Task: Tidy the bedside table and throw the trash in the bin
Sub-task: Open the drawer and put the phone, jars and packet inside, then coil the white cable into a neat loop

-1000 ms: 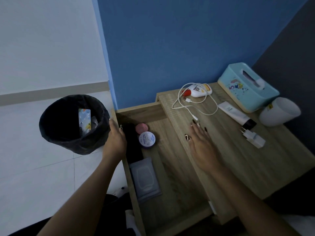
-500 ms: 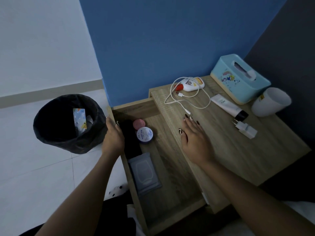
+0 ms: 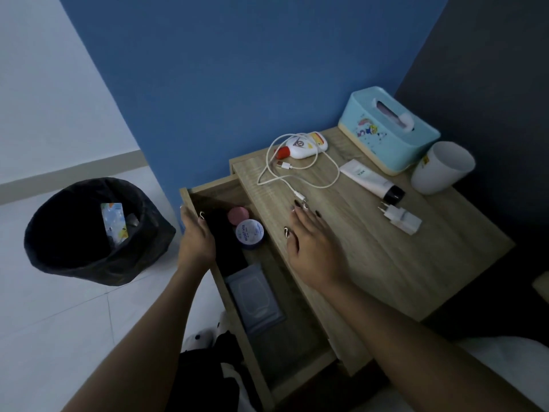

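Observation:
The wooden bedside table (image 3: pixel 386 263) has its drawer (image 3: pixel 214 185) pulled open to the left. My left hand (image 3: pixel 196 236) grips the drawer's left wall, fingers curled over it. My right hand (image 3: pixel 312 239) lies flat with straight fingers on the tabletop, fingertips just short of the plug end of a white cable (image 3: pixel 283 165). On top lie a white bottle with a red cap (image 3: pixel 300 148), a white tube with a black cap (image 3: pixel 368 178) and a white charger plug (image 3: pixel 401 220). The black-lined bin (image 3: pixel 142 254) stands on the floor to the left, with a colourful packet (image 3: pixel 114 223) inside.
A light blue tissue box (image 3: pixel 386 135) and a white cup (image 3: pixel 442 168) on its side sit at the table's back right. Inside the drawer are a round tin (image 3: pixel 249 231), a pink lid (image 3: pixel 237 215), a black item (image 3: pixel 225 242) and a wipes pack (image 3: pixel 255 295). A blue wall stands behind.
Only my view has shifted a little. Both hands keep their places on the drawer wall and the tabletop.

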A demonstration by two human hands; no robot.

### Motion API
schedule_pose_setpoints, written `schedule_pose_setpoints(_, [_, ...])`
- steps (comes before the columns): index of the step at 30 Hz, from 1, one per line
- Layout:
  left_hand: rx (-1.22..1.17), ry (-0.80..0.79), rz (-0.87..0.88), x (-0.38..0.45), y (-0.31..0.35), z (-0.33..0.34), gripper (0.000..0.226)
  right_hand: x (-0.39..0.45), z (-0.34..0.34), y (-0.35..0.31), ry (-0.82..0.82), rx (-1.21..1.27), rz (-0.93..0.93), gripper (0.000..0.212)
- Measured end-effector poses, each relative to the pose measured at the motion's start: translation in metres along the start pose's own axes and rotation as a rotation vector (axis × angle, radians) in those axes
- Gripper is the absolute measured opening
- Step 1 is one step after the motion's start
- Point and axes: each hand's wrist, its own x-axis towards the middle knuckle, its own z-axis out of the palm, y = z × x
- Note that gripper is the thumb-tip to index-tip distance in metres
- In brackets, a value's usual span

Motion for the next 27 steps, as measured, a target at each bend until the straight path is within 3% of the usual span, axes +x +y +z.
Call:
schedule_pose_setpoints(14, [-0.138, -0.130, 0.164, 0.006, 0.046, 0.054, 0.068, -0.003, 0.000, 0.000, 0.052, 0.064, 0.000, 0.050])
schedule_pose_setpoints(27, [-0.273, -0.221, 0.086, 0.025, 0.062, 0.076, 0.087, -0.002, 0.004, -0.002, 0.023, 0.110, 0.034, 0.053])
